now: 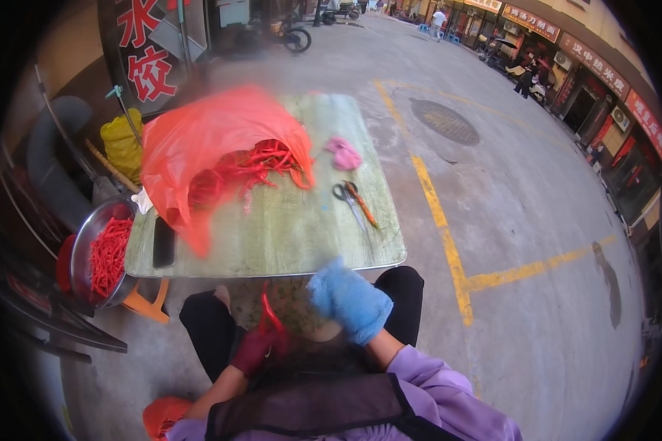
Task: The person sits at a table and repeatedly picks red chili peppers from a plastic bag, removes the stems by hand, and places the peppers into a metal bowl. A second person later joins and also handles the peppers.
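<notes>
In a dark red glove, my left hand (254,348) is closed around a few red chili peppers (268,310) held low between my knees. Fuzzy blue cloth or a mitt covers my right hand (352,304) near the table's front edge, hiding its fingers. On the light green table (287,237), a translucent red plastic bag (215,132) lies with its mouth towards me, and red chilies (273,157) spill from it. Black-handled scissors (350,202) rest beside an orange-red chili (364,208). Behind them lies a crumpled pink cloth (343,154).
A dark phone (164,242) lies at the table's left front corner. Left of the table, a metal basin (81,264) of chilies sits above an orange plastic stool (153,306). An orange-red bag (165,414) is at lower left. Yellow lines (430,198) mark the pavement at right.
</notes>
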The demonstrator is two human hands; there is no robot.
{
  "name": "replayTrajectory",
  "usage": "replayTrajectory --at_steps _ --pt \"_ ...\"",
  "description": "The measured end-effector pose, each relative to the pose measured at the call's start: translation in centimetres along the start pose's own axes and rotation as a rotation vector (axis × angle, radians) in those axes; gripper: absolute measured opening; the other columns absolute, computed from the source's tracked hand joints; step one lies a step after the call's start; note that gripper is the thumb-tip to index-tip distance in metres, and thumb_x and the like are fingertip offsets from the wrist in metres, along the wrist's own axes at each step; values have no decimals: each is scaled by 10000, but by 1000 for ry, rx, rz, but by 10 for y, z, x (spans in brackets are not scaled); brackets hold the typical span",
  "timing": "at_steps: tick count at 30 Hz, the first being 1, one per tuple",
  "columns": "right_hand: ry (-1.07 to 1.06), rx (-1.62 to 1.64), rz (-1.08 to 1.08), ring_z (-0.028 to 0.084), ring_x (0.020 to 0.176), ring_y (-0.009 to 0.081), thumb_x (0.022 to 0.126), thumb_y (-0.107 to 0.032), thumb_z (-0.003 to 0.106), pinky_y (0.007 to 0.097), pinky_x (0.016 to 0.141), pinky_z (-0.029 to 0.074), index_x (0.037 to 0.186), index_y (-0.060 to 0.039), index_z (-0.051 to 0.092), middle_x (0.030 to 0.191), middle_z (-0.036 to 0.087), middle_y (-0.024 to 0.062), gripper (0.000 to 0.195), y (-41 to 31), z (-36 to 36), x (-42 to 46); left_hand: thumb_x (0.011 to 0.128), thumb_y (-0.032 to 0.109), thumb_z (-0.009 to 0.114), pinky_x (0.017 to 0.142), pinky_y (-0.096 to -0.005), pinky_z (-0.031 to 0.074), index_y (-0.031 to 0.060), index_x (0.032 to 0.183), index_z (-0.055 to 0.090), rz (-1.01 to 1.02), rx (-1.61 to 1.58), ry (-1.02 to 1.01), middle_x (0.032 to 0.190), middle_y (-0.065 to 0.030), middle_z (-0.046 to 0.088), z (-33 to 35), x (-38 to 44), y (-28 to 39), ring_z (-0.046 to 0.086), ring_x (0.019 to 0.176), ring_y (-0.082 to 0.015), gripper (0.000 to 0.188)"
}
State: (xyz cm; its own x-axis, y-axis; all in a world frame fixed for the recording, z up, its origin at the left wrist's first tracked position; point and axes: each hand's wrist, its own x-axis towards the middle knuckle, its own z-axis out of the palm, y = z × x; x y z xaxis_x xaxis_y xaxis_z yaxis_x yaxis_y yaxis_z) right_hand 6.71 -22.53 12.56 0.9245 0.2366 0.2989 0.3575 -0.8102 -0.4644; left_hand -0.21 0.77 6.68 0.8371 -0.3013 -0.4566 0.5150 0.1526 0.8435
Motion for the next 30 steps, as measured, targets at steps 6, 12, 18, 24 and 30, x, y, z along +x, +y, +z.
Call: replayTrajectory --at_steps 6,12,18,24,30 --pt "-313 390 -326 539 708 380 668 -106 575 447 640 440 748 2 567 805 525 258 135 -47 25 -19 897 118 484 945 -284 370 13 1230 493 422 82 193 1188 -109 552 19 28 -9 502 1117 -174 349" --pt "-222 256 -467 535 726 393 675 -157 595 451 626 436 676 -23 579 791 542 225 134 -31 38 -18 905 101 463 973 -298 349 32 1236 491 439 -42 117 1210 -90 542 33 33 -7 486 1143 -188 339" --pt "-309 316 -429 532 703 374 681 -188 589 438 620 434 698 -46 557 730 531 186 146 -34 32 -14 911 99 479 953 -313 371 29 1170 535 541 116 15 1143 -89 577 33 24 25 507 1104 -189 275" --pt "-322 278 -490 533 764 381 610 -240 651 452 633 441 908 -57 544 818 545 180 365 -37 26 -9 926 141 482 877 -289 407 -9 1133 537 608 295 69 1061 -80 599 26 27 46 543 991 -148 261" --pt "-285 496 -36 549 743 373 635 -276 663 452 614 425 859 -77 585 780 561 176 309 -46 25 -16 908 133 511 826 -286 424 7 1152 522 628 354 64 1021 -75 572 19 36 36 549 915 -151 275"
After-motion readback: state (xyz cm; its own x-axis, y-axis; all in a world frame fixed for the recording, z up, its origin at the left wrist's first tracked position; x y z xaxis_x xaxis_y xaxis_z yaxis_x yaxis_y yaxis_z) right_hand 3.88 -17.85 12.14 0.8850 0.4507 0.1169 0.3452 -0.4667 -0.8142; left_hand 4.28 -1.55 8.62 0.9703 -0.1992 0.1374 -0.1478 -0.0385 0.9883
